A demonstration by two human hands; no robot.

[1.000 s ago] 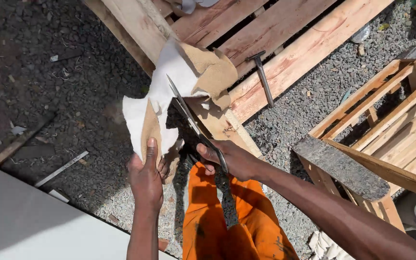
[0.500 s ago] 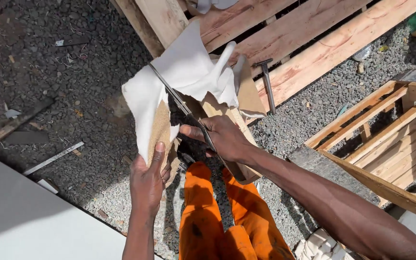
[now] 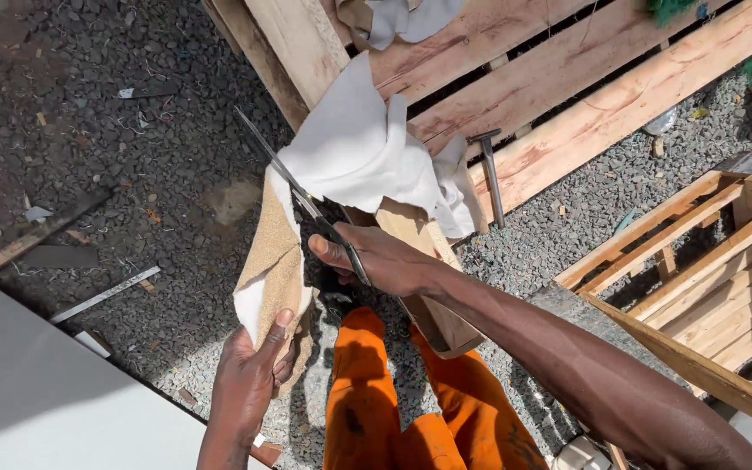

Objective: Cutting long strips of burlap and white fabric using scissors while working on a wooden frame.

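A pale board [image 3: 36, 392] fills the lower left corner, with a thin metal strip [image 3: 104, 294] and a dark stick [image 3: 41, 231] lying on the gravel [image 3: 132, 157] beyond it. The left hand [image 3: 250, 383] comes up from the bottom edge, its fingers and thumb pinched shut on the lower end of a sheet of material [image 3: 341, 174], tan on one face and white on the other, held in the air over the gravel. The scissors [image 3: 302, 196] bite into the sheet near its left edge, blades pointing up and left. The right hand [image 3: 376, 261] has its fingers closed through the scissor handles. Below both hands are orange trousers [image 3: 367, 400]. Behind the sheet lies a wooden pallet [image 3: 515, 78], with a hammer [image 3: 489, 170] leaning on its near edge. A wooden frame [image 3: 707, 261] sits on the gravel at the right.
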